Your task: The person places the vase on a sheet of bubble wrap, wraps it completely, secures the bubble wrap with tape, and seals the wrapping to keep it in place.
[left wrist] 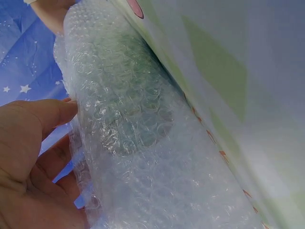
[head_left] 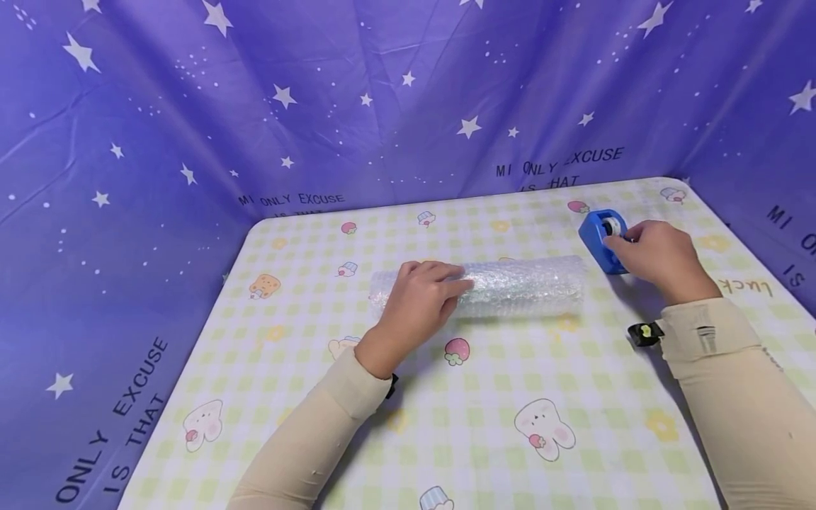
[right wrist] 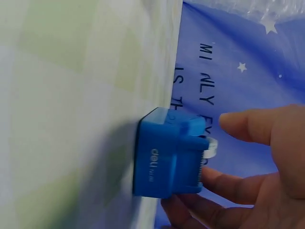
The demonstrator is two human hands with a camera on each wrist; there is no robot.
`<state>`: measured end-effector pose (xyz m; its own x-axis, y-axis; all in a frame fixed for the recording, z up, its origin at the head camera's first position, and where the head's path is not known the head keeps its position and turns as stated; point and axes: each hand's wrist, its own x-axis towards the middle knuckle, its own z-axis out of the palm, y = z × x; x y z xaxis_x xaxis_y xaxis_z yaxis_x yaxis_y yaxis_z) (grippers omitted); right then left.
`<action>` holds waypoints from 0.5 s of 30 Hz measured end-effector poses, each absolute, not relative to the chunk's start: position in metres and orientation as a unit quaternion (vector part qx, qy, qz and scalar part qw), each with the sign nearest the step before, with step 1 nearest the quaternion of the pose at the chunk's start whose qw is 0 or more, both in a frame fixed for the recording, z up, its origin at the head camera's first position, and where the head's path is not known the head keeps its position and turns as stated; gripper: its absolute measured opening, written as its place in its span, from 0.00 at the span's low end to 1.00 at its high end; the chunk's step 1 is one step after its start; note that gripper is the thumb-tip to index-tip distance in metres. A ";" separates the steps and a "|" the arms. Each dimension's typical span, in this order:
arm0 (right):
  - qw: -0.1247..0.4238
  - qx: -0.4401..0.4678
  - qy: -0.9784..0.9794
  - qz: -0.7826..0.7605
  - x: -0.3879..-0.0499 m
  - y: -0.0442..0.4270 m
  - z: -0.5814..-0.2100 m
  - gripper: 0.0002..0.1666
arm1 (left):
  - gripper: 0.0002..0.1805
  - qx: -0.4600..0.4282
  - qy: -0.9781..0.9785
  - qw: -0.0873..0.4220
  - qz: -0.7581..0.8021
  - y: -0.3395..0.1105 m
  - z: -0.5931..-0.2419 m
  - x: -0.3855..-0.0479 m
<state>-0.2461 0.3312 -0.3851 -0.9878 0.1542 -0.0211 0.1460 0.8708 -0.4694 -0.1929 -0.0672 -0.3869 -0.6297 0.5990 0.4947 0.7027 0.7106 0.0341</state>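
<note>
A clear bubble-wrap roll [head_left: 523,287] lies across the middle of the table, with something greenish faintly visible inside. My left hand [head_left: 417,297] rests over its left part, fingers loosely spread on top. In the left wrist view the thumb touches the edge of the bubble wrap [left wrist: 124,95], and the other fingers are partly hidden behind it. Right of the roll is a blue tape dispenser [head_left: 601,244] with a white-cored tape roll. My right hand [head_left: 663,258] is at its right side. In the right wrist view the thumb stands apart from the dispenser [right wrist: 164,157], with fingers beside and partly behind it.
A green-and-white checked tablecloth [head_left: 484,411] with cartoon prints covers the table. Purple star-printed curtains [head_left: 382,127] hang close behind and at both sides. Each wrist wears a black strap, the right one [head_left: 645,334] plainly visible.
</note>
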 end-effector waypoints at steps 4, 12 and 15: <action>0.001 -0.091 -0.963 0.253 -0.248 0.333 -0.388 0.43 | 0.17 -0.363 -0.895 0.232 -0.114 -0.068 -0.387 -0.193; 0.002 -0.107 -0.961 0.254 -0.247 0.337 -0.391 0.39 | 0.16 -0.363 -0.894 0.237 -0.114 -0.068 -0.388 -0.193; 0.002 -0.109 -0.961 0.255 -0.247 0.339 -0.391 0.39 | 0.16 -0.363 -0.894 0.238 -0.115 -0.067 -0.388 -0.193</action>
<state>-0.2467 0.3392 -0.3908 -0.9762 0.2109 -0.0512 0.2086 0.8465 -0.4898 -0.1930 -0.0675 -0.3877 -0.6236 0.5935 0.5088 0.7032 0.7102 0.0334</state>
